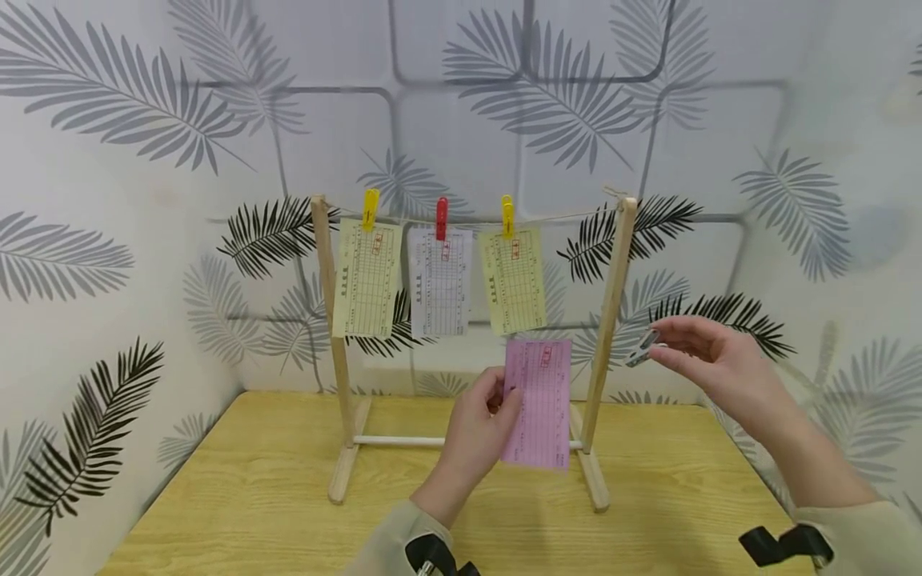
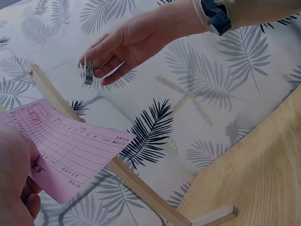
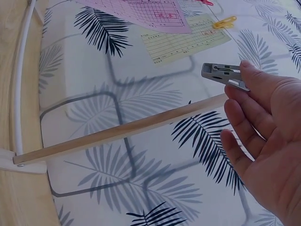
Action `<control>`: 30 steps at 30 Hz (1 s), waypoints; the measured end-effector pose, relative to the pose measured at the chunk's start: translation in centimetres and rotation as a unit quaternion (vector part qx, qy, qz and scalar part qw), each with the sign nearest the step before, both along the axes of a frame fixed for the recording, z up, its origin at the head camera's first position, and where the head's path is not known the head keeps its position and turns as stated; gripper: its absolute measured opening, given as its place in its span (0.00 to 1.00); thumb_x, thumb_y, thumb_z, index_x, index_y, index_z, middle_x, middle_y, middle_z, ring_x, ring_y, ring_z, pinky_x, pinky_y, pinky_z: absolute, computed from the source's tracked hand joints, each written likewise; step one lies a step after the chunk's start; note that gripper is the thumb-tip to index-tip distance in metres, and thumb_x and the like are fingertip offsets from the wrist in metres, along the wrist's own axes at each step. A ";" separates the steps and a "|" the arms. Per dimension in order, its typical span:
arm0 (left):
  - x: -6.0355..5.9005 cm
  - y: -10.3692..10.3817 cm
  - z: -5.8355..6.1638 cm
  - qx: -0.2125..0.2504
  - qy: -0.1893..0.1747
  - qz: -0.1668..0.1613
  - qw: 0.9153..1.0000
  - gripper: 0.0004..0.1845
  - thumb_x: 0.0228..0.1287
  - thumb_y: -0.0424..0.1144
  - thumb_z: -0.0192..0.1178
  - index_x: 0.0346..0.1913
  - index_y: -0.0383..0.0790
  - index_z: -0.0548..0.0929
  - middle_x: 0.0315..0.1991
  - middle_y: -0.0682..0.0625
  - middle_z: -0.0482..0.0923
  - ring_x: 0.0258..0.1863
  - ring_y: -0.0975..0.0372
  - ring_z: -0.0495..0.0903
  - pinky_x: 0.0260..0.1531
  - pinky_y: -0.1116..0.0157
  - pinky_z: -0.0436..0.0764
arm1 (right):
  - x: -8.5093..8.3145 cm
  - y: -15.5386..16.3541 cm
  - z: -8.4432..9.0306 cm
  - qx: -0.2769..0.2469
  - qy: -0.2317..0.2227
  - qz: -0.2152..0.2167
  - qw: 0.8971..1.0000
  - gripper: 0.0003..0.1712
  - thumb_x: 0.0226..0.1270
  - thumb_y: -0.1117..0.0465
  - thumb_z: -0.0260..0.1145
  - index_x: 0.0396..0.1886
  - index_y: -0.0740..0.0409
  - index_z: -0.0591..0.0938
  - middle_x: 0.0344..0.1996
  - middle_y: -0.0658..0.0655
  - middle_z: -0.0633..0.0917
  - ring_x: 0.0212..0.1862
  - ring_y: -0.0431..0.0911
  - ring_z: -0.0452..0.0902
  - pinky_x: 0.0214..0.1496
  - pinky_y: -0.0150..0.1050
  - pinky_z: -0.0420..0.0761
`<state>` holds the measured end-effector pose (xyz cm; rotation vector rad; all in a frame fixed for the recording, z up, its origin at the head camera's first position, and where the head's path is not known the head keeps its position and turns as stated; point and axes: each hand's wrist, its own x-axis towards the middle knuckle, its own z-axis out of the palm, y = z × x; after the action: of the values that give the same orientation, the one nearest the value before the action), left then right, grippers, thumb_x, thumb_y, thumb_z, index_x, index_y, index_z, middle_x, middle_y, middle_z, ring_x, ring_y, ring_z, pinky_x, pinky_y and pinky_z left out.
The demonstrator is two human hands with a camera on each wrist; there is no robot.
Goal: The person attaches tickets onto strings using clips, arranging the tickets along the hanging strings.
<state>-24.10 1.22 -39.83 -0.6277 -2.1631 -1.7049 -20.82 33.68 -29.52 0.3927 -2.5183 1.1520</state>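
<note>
The light is bright and soft everywhere, with pale shadows. The wall looks a bit blurry and bends near the edges.

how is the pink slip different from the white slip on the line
The pink slip is pink and gripped in the left hand, off the string; the white slip is white and hangs from the string under a red peg. The pink slip sits lower, in front of the rack's base rail; the white slip hangs between two yellow slips. Both are printed grid forms with a red stamp near the top.
</note>
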 end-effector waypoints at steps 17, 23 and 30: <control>-1.3 1.5 2.9 0.037 0.022 0.001 0.999 0.02 0.82 0.33 0.63 0.50 0.40 0.83 0.35 0.51 0.81 0.34 0.61 0.78 0.32 0.67 0.80 | -1.6 -2.7 7.0 0.033 0.063 -0.021 0.997 0.21 0.81 0.49 0.73 0.68 0.47 0.85 0.55 0.45 0.90 0.59 0.28 0.79 0.55 0.26 0.76; -1.7 1.7 3.5 0.048 0.020 -0.001 0.999 0.04 0.82 0.32 0.63 0.52 0.39 0.83 0.35 0.51 0.81 0.34 0.61 0.78 0.33 0.68 0.79 | -2.4 -3.3 8.5 0.030 0.062 -0.016 0.997 0.22 0.81 0.47 0.73 0.67 0.49 0.86 0.55 0.43 0.89 0.58 0.31 0.80 0.57 0.28 0.76; -2.3 2.1 4.3 0.060 0.020 0.004 0.998 0.08 0.82 0.32 0.62 0.58 0.38 0.83 0.35 0.50 0.81 0.33 0.61 0.77 0.32 0.68 0.79 | -3.2 -3.9 10.3 0.025 0.086 -0.013 0.996 0.22 0.80 0.49 0.74 0.66 0.50 0.86 0.53 0.42 0.89 0.57 0.31 0.81 0.56 0.29 0.75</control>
<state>-26.36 3.29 -35.58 -0.6152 -2.0166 -1.7872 -24.04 29.81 -19.17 0.4504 -2.3996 1.0013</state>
